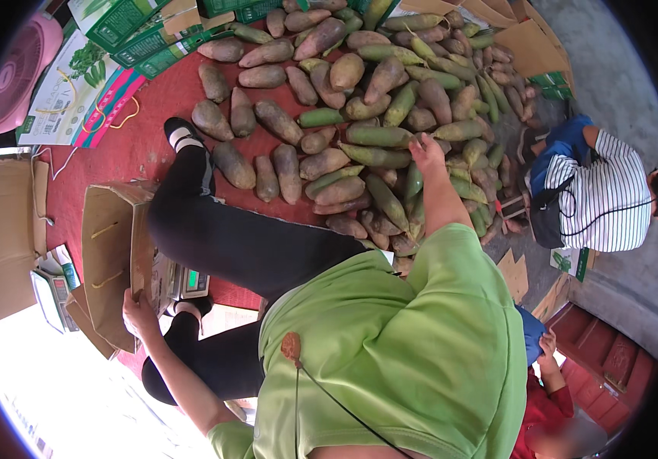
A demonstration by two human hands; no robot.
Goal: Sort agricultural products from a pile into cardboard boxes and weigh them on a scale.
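Observation:
A large heap of radishes [381, 136], some long and green, others brownish purple, covers the red floor in front of me. My right hand [427, 153] reaches over the heap, fingers apart, close to the end of a green radish; whether it touches one is hard to tell. Down at the left, my left hand [139, 314] grips the near edge of an open cardboard box [107, 252] with its fingers folded over the wall. The box has yellow cord handles and stands beside a scale with a lit green display [193, 280]. No radishes show inside the box.
Printed cartons [84, 92] and a pink basket [23, 73] stand at the far left. A second scale [53, 298] lies left of the box. At right, a person in a striped shirt [604, 191] crouches by the heap; another person in red [547, 413] is at lower right.

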